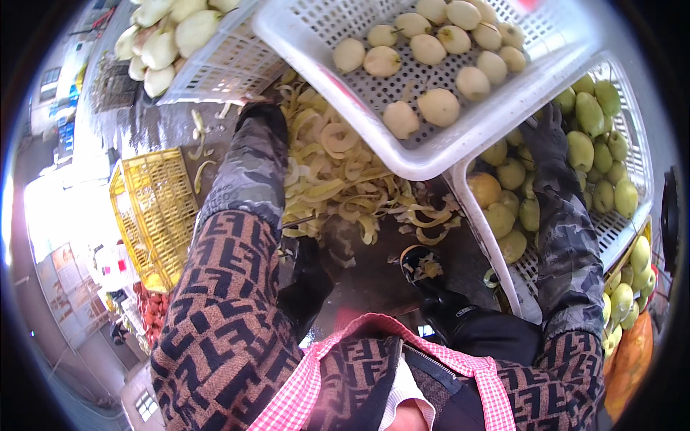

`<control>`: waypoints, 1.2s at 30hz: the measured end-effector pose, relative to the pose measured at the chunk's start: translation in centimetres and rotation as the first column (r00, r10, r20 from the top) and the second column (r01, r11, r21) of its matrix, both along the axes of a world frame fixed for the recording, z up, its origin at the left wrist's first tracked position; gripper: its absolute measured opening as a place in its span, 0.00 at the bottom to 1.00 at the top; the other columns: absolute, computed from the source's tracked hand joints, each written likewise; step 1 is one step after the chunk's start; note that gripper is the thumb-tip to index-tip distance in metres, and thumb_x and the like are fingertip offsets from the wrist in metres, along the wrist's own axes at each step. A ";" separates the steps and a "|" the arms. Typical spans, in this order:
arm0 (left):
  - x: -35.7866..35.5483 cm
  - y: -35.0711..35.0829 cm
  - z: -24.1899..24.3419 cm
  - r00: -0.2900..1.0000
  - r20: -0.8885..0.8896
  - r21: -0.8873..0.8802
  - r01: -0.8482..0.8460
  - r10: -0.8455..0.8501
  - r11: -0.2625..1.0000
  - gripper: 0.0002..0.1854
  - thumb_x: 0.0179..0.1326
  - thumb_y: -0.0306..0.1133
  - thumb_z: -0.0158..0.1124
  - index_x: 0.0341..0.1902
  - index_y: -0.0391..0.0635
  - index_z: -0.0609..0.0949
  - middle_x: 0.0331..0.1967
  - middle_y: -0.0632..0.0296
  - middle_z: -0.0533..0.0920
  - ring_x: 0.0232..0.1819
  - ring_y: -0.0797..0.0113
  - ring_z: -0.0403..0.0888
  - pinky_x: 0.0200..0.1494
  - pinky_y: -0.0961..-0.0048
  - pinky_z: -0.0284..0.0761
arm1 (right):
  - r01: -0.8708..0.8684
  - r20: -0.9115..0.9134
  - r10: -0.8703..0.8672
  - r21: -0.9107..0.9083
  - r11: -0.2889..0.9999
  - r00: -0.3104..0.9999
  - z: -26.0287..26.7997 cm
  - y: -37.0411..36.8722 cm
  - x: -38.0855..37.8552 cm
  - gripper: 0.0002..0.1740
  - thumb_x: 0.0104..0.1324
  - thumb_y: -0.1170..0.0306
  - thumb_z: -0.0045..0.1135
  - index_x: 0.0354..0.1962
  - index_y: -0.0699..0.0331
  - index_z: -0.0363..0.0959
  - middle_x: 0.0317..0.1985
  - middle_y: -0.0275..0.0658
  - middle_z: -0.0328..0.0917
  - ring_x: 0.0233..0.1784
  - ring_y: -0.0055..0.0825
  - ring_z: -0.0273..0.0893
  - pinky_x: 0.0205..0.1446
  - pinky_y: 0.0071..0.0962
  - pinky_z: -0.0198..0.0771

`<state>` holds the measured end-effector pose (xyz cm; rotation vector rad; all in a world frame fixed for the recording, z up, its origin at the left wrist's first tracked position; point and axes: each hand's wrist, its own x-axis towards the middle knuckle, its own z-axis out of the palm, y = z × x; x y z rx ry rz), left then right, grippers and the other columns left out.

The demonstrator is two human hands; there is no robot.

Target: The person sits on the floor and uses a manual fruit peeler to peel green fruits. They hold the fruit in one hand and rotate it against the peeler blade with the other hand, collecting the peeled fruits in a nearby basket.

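Observation:
My right hand [545,137], in a dark grey glove, reaches in among unpeeled green pears [591,114] in a white plastic crate [644,161] on the right. A small metallic piece shows by its fingers, but the grip is unclear. My left hand [263,108] is dark and mostly hidden past the end of its camouflage sleeve, near the left crate's lower edge; what it holds cannot be made out. Between my arms, a white perforated crate [415,168] carries peeled pears [438,107] spread over its bottom. Below it lies a heap of pear peelings [323,161].
Larger peeled pears [197,29] fill another white crate [226,64] at upper left. A yellow plastic crate [156,210] stands left on the wet floor. More pears [622,301] and an orange sack [630,366] are at lower right. My black boots [307,280] flank scattered peelings.

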<state>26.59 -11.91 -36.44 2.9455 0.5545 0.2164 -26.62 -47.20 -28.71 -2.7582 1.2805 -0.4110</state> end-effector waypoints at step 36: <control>-20.0 34.8 21.8 0.821 -0.027 -0.306 0.536 -0.570 0.787 0.23 0.72 0.55 0.50 0.43 0.47 0.82 0.39 0.51 0.83 0.41 0.50 0.82 0.46 0.57 0.75 | -0.593 0.412 -0.427 0.568 -0.570 0.805 19.0 24.5 22.0 0.32 0.66 0.45 0.59 0.52 0.65 0.70 0.33 0.41 0.78 0.17 0.17 0.66 0.14 0.12 0.57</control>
